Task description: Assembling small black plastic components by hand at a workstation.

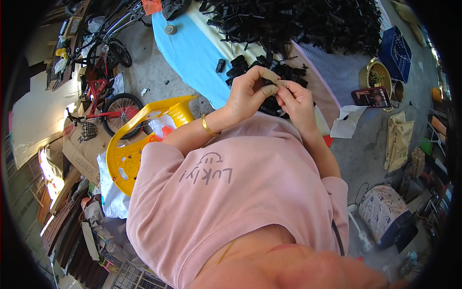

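- Head view: left grip (246, 96) closed in a pinch, beige wrapping on thumb and forefinger; gold bangle (208, 126) at its wrist.
- Right grip (297, 100) likewise pinched, fingertips meeting those of the left grip.
- Small dark piece (269, 82) between the two grips, pinched by both; mostly covered by fingertips, shape not readable.
- Small pile of black pieces (294, 73) beneath and just beyond the grips; larger black heap (293, 21) farther beyond.
- Single black piece (220, 66) beyond and left of the left grip, on light-blue sheet (180, 58).
- Right of the right grip: white paper (347, 123), then phone (371, 98).
- Yellow chair (124, 161) left of the left grip, nearer the body.
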Demonstrator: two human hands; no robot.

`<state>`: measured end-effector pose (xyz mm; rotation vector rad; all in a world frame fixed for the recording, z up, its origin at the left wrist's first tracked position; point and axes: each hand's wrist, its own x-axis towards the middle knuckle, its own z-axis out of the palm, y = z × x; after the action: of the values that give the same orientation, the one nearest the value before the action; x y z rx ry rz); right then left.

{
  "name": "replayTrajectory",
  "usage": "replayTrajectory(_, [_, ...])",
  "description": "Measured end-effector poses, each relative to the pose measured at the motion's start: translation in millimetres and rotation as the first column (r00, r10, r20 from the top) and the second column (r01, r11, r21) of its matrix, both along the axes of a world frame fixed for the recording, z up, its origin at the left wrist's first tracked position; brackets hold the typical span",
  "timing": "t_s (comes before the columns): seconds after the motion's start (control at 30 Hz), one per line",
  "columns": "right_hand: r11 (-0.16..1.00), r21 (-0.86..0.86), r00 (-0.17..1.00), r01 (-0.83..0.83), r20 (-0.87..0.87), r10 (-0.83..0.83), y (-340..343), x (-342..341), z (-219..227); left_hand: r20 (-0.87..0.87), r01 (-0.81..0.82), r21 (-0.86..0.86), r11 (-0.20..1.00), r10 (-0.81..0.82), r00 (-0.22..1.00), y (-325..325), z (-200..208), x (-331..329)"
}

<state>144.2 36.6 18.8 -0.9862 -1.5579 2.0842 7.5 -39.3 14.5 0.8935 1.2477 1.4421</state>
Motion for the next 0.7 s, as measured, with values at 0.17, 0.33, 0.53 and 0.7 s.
replayTrajectory(0.17, [1.000,-0.015,0.999,0.003,0.046,-0.003,5.8,1.6,-20.4,-0.175,-0.141,0.123,0.982,0.161,0.971,2.7,-23.1,5.7])
replayTrajectory(0.33, [0.874,0.486,0.964,-0.010,0.237,-0.121,17.6,14.1,-41.5,-0.661,-0.044,0.153,0.987,0.135,0.738,5.5,-25.3,-5.8])
replayTrajectory(0.53, [0.747,0.659,0.941,-0.083,0.298,-0.158,16.7,14.7,-34.6,-0.899,-0.280,-0.013,0.960,0.112,0.424,25.2,-118.3,-86.2])
replayTrajectory(0.7, [0.669,0.735,0.965,-0.111,0.241,-0.105,6.3,7.2,-29.0,-0.866,-0.177,-0.344,0.922,-0.238,0.439,40.5,-129.4,-96.4])
